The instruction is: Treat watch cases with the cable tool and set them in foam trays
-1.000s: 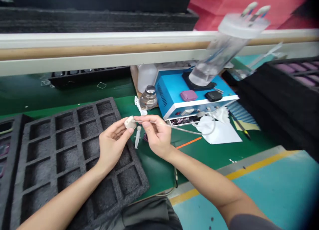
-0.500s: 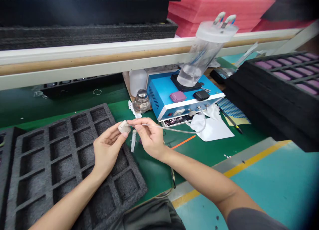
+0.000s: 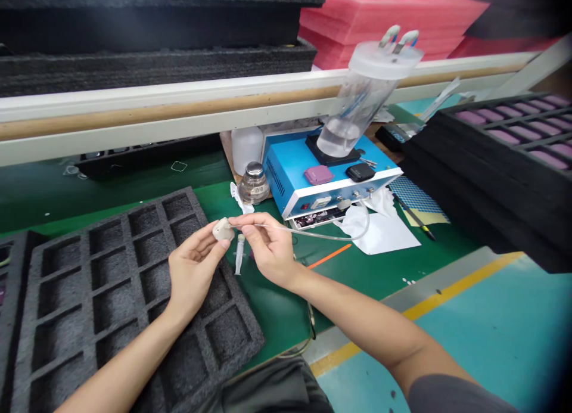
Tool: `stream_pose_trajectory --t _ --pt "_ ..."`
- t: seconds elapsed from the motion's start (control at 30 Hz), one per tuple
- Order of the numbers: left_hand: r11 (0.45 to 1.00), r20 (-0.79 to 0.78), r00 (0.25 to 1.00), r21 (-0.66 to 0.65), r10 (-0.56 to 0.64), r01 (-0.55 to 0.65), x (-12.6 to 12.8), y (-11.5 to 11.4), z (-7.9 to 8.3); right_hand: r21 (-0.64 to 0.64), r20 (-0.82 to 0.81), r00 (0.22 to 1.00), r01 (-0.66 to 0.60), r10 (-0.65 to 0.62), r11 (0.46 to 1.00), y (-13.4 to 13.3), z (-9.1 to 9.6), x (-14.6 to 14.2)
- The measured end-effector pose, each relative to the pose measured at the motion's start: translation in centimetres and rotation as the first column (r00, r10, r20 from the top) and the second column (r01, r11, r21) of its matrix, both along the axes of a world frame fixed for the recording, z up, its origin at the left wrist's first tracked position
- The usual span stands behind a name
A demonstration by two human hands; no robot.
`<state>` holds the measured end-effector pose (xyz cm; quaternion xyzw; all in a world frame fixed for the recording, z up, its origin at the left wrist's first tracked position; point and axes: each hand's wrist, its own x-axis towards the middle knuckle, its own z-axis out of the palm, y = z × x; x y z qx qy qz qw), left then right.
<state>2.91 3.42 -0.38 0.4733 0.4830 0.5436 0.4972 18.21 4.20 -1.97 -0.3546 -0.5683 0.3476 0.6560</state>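
Observation:
My left hand [image 3: 193, 269] pinches a small beige plastic part [image 3: 222, 229] between thumb and fingertips, above the right edge of a black foam tray [image 3: 111, 282] with rectangular pockets. My right hand [image 3: 266, 246] grips the tip of a thin clear tube [image 3: 313, 234] and presses it against the beige part. The tube runs right to the front of a blue box device [image 3: 322, 174]. A small syringe-like piece [image 3: 239, 253] hangs below my right fingers.
A tilted clear cylinder [image 3: 364, 100] stands on the blue device, with a purple part [image 3: 319, 174] and a black part [image 3: 360, 171] beside it. A small glass bottle [image 3: 254, 183], white paper [image 3: 384, 231], an orange stick [image 3: 329, 255] and black trays [image 3: 500, 162] with purple parts lie around.
My head shifted, so the scene slid left and down from one second ago. Both hands keep the same grip on the beige part and tube.

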Motion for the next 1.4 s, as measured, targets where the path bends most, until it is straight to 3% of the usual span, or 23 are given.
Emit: stream_pose_trajectory --t 1.4 --pt "0.999 0.007 1.000 0.038 -0.015 0.014 0.00 -0.07 -0.05 -0.017 -0.035 0.999 -0.024 0.024 1.000 -0.21 -0.24 -0.03"
